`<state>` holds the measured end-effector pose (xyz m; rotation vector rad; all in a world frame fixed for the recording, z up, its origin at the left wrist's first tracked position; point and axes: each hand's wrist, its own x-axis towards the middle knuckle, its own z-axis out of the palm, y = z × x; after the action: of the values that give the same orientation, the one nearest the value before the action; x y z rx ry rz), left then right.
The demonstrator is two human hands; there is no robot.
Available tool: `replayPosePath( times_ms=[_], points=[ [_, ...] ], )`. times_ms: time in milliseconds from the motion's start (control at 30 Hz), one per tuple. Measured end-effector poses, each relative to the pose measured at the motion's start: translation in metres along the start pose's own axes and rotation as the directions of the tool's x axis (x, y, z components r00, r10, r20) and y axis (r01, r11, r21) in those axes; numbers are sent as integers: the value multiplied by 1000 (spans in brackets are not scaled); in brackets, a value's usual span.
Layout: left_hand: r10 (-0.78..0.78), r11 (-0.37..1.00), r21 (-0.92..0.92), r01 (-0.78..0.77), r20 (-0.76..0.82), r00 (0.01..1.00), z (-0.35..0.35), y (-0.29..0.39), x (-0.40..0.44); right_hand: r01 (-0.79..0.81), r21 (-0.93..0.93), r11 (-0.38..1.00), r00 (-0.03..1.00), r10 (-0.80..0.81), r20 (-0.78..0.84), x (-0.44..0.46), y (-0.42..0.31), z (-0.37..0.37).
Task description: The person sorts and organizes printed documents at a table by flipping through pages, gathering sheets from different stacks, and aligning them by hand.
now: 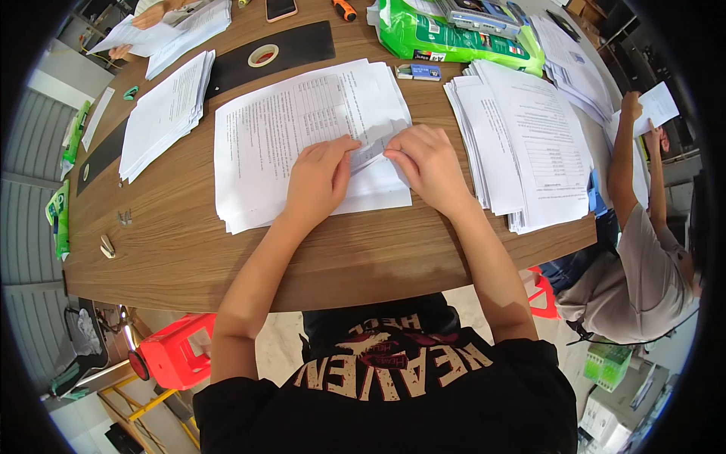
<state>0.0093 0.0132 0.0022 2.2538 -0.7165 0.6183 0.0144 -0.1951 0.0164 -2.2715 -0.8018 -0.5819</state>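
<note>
In front of me lies a stack of printed sheets [265, 151], with text and a table on the top page. My left hand [321, 178] is on the stack, fingers together and thumb close to them, closed at the lifted edge of a sheet of paper [370, 150]. Facing it, my right hand [427, 163] pinches the same sheet between thumb and bent fingers. The fingertips are a short distance apart, with the curled paper between them. Just beyond the stack sits a small blue and white box [418, 72].
Paper piles stand left [170, 113] and right [548, 151]. A tape roll [263, 55] rests on a black strip. A green paper pack [454, 41] is at the back. A staple remover [107, 247] lies front left. Another person [635, 265] holds paper at right; other hands [149, 17] hold sheets top left.
</note>
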Motion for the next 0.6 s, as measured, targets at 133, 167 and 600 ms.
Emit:
replayPosePath(
  times_ms=[133,167,600],
  points=[
    [-94,992,-79,94,0,996,-3,6,1,-80,101,992,997,78,27,1,-2,-3],
    [-138,985,-103,138,14,990,-4,6,0,-114,140,984,993,107,53,1,-3,-5],
    [-52,995,-83,53,14,999,-9,17,3,-119,291,949,967,178,-184,5,-4,9]
  ],
)
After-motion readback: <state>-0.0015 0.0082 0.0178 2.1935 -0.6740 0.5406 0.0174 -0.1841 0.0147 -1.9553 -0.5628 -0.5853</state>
